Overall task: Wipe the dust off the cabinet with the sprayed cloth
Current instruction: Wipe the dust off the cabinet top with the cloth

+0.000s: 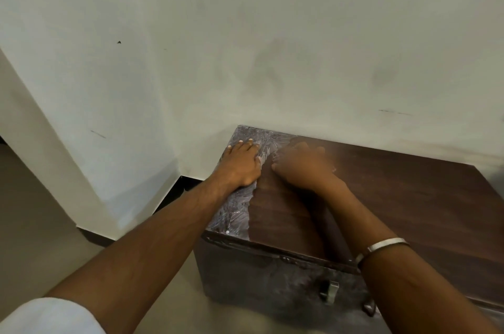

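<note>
At the lower left of the frame a white sleeve (49, 316) covers the upper part of the left arm, whose bare forearm runs diagonally up toward the centre. The left hand (240, 163) lies palm down on the cabinet (395, 197), at the top's left strip near the back corner, its fingers (246, 146) straight and flat, pointing toward the wall (245, 33). Under and around this hand the dark wood carries a grey-white, streaky film that runs from the back edge down to the front left corner; right of it the top is plain brown. Just beside it, apart by a narrow gap, the right hand (300, 163) rests on the top, blurred, its fingers seemingly curled downward; whether they grip anything cannot be told, and the cloth cannot be made out in this view. The right forearm comes in from the lower right of the frame and wears one silver bangle (381, 247) near the wrist. The cabinet stands against the wall in the lower right half of the frame, on a pale floor (41, 224); two metal fittings (330, 291) show on its front. No writing or label is readable. Two hands, one cabinet.
</note>
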